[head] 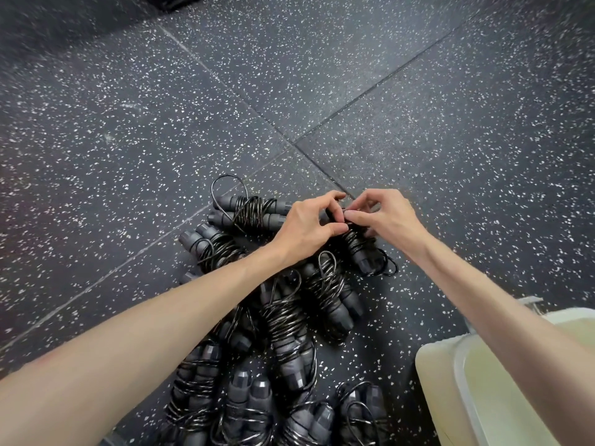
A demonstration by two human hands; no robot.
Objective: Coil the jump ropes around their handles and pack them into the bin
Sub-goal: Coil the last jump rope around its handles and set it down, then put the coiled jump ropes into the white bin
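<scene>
Pinching jump rope (pixel 357 243) (both hands)

Far floor (pixel 322 75): open, we see free room all round.
Centre: pile of coiled ropes (pixel 283 317) blocks low passes.
Right: bin (pixel 444 381) w/ rim near the pile; narrow floor gap betw. them.
Left: floor open.
</scene>
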